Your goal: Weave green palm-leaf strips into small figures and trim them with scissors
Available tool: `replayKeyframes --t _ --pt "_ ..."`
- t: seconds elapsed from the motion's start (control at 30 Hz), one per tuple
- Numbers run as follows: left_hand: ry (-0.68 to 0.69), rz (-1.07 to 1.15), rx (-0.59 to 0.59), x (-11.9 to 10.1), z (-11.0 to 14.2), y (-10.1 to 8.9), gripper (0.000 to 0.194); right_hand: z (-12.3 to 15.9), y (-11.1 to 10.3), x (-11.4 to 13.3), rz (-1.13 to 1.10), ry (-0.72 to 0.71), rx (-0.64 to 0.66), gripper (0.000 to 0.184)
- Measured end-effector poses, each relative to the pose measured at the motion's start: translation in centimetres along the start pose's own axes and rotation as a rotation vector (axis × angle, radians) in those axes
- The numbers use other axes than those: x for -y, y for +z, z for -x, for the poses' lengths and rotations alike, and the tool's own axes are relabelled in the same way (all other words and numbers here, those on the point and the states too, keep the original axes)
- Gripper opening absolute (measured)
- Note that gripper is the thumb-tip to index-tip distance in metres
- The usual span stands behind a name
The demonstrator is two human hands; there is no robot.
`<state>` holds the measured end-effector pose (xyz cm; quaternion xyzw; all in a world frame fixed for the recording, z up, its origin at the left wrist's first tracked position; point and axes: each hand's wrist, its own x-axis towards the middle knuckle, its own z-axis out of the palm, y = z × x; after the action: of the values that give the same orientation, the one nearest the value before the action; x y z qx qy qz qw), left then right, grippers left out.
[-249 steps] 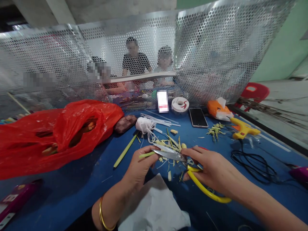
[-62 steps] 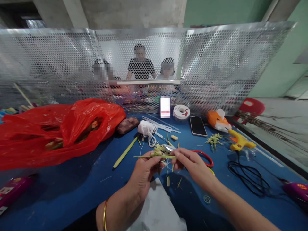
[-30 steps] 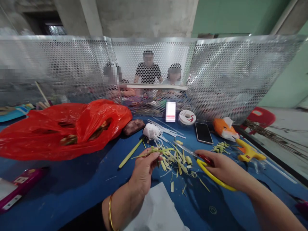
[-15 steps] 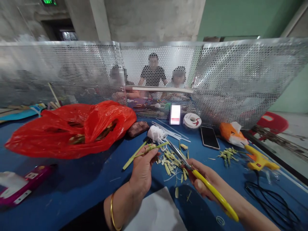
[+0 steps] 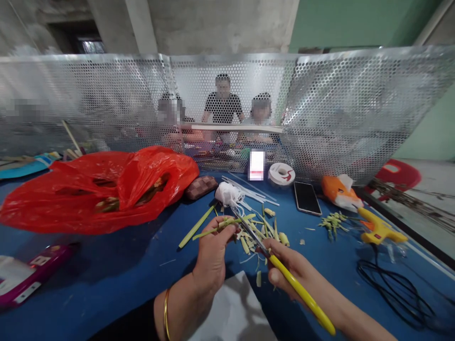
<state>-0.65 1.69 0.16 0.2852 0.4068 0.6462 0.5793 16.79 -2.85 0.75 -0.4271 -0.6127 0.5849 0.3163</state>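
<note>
My left hand pinches a thin green leaf strip that points left and right above the blue table. My right hand grips yellow-handled scissors, whose blades reach up to the strip right beside my left fingertips. A pile of cut green and yellow leaf pieces lies just behind both hands. A white sheet of paper lies under my wrists. A gold bangle sits on my left wrist.
A red plastic bag fills the left. Behind the hands: a ball of white thread, a brown pouch, a tape roll, a phone. To the right are a yellow glue gun and a black cable. People sit behind a perforated metal screen.
My right hand took up the scissors after holding the strip with both hands, then swung the blades left to the strip beside my left fingers. The view shifted slightly.
</note>
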Motion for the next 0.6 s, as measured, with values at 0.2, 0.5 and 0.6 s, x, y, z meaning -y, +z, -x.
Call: replayKeyframes --t 0.2,0.5,0.6 --pt "-0.021 -0.004 -0.005 0.01 0.02 0.03 0.019 -0.28 0.36 -0.26 0.037 -0.027 -0.033 0.047" --pt "-0.022 -0.002 -0.003 -0.02 0.11 0.10 0.019 -0.40 0.57 -0.25 0.035 0.021 -0.046 0.052" --pt "-0.022 0.007 -0.008 0.00 0.11 0.10 0.020 -0.47 0.59 -0.57 0.020 0.009 -0.056 0.050"
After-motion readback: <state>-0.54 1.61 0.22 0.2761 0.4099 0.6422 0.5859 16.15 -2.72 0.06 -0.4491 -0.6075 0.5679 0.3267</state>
